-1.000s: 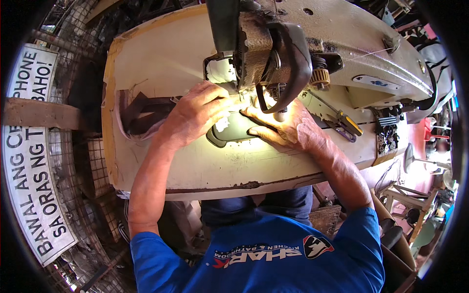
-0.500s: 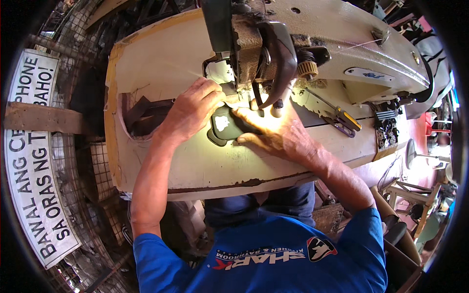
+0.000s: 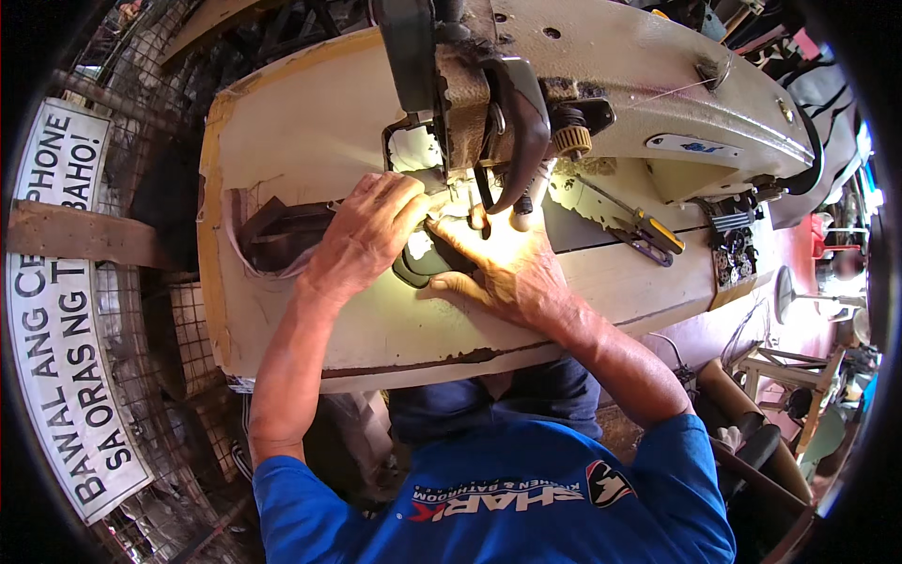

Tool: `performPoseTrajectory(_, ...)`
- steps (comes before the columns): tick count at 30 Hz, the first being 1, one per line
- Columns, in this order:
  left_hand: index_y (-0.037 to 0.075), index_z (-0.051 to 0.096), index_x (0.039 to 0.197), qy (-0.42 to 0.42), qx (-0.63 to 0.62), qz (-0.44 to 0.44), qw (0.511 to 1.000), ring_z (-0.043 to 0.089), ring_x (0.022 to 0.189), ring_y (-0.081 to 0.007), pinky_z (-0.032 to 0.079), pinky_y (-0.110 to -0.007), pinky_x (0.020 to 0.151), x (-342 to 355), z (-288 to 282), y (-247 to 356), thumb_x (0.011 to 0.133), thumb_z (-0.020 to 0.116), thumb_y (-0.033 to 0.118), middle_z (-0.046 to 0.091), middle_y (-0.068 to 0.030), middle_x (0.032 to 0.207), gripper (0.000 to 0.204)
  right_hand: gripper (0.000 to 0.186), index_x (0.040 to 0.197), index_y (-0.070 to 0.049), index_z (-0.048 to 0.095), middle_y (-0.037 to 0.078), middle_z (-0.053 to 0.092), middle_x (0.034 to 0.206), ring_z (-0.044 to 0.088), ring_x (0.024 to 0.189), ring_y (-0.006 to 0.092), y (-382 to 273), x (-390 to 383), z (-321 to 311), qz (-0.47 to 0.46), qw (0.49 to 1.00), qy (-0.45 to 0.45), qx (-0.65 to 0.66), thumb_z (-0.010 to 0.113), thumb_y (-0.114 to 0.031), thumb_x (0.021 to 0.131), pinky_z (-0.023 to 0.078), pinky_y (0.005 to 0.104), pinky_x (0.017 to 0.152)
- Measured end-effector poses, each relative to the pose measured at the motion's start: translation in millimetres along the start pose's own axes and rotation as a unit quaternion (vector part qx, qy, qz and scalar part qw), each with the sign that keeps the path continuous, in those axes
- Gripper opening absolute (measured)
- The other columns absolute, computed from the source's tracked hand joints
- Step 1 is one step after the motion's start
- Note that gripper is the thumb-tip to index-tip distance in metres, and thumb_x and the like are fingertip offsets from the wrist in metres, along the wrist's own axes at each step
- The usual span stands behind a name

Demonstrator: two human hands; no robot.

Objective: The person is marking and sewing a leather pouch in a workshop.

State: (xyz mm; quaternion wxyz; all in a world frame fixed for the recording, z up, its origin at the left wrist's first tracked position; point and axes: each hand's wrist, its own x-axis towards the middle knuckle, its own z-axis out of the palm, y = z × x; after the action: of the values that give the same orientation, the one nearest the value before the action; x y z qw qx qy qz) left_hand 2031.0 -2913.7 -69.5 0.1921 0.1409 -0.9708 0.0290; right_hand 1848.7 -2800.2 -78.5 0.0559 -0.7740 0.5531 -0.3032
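My left hand (image 3: 376, 226) is closed, its fingertips pinched together beside the lit sewing spot; what they grip is hidden. My right hand (image 3: 512, 268) lies over a dark green, flat, round-cornered piece (image 3: 415, 273), holding it between spread thumb and fingers against the machine bed. A pale patch shows on that piece. Both hands meet close under the head of a beige sewing machine (image 3: 470, 103), whose dark curved lever (image 3: 521, 132) hangs over the right fingers. The needle area is partly covered by hands and glare.
Dark cloth strips (image 3: 287, 230) lie left of my left hand. To the right are a yellow-handled screwdriver (image 3: 658, 230), a small tool with a looped handle (image 3: 648, 246) and a tray of small metal parts (image 3: 738, 263). A wire-mesh wall with a white sign (image 3: 75, 310) stands at left.
The dark piece has slid a little and shows less between my hands. My right hand has moved slightly left over it. The whole view has shifted a little.
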Motion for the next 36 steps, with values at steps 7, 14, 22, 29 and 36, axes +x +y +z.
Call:
performPoseTrajectory(7,0.001,0.06,0.098,0.016,-0.029,-0.005,0.999,0.057,0.092,-0.0251,0.048,-0.038,0.084,0.5,5.5,-0.6,0.074,0.062,0.005,0.056,-0.0086,0.093,0.024,0.035,0.111,-0.009,0.065,0.013,0.06,0.095,0.055,0.091,0.0329,42.6,-10.4,-15.4,-0.063,0.998,0.006,0.015,0.065,-0.033,0.085,0.043,0.0444,0.084)
performPoseTrajectory(14,0.001,0.06,0.098,0.043,-0.099,-0.053,0.993,0.058,0.092,-0.0302,0.049,-0.04,0.083,-1.9,9.1,-5.4,0.078,0.065,0.004,0.059,-0.011,0.094,0.021,0.034,0.108,-0.01,0.066,0.011,0.06,0.094,0.056,0.092,0.0305,37.5,-7.3,-25.3,-0.104,0.993,-0.048,0.012,0.067,-0.032,0.083,0.043,0.0425,0.084)
performPoseTrajectory(22,0.005,0.061,0.103,0.016,-0.157,-0.154,0.976,0.059,0.095,-0.0309,0.048,-0.043,0.085,0.6,5.0,1.3,0.076,0.066,0.003,0.061,-0.0113,0.1,0.027,0.055,0.122,-0.012,0.058,0.016,0.058,0.09,0.054,0.088,0.0326,26.5,3.9,-22.9,-0.08,0.994,-0.062,-0.031,0.063,-0.05,0.082,0.041,0.0428,0.08)
performPoseTrajectory(29,0.008,0.064,0.105,0.008,-0.099,-0.052,0.994,0.056,0.103,-0.0255,0.045,-0.04,0.091,4.3,3.8,7.5,0.074,0.07,0.007,0.057,-0.006,0.105,0.031,0.063,0.126,-0.008,0.055,0.017,0.058,0.091,0.054,0.089,0.0332,25.6,1.4,-22.9,-0.072,0.994,-0.072,-0.051,0.06,-0.054,0.083,0.04,0.0437,0.081)
performPoseTrajectory(36,0.007,0.065,0.103,0.026,-0.118,-0.031,0.992,0.056,0.101,-0.0245,0.047,-0.038,0.092,4.2,6.2,8.0,0.076,0.068,0.008,0.059,-0.0064,0.103,0.028,0.064,0.125,-0.007,0.055,0.018,0.059,0.092,0.054,0.091,0.0335,28.8,1.4,-20.8,-0.087,0.993,-0.06,-0.06,0.059,-0.055,0.083,0.04,0.0441,0.082)
